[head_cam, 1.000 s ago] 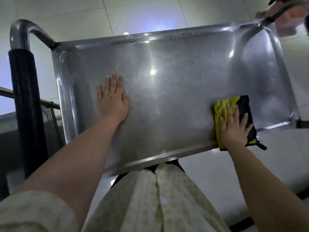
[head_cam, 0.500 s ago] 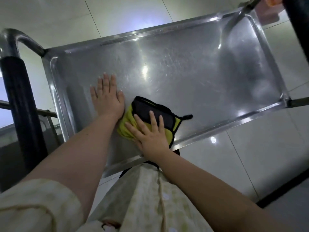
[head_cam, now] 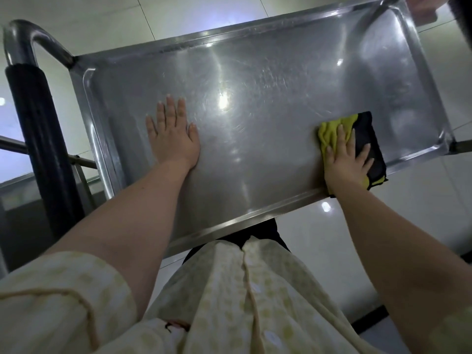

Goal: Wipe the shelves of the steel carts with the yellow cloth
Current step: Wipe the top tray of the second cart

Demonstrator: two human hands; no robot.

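The steel cart's top shelf fills the middle of the head view, shiny and streaked. My left hand lies flat on its left part, fingers straight and spread. A yellow cloth with a black side sits near the shelf's near right edge. My right hand presses down on it with straight fingers, covering much of the cloth.
The cart's handle with a black grip rises at the left. A second steel cart's rail and shelf show behind it. A pink object sits at the top right corner. Pale floor tiles surround the cart.
My right hand has slid the cloth from beside my left hand across to the right end of the shelf. My left hand has stayed flat in place.
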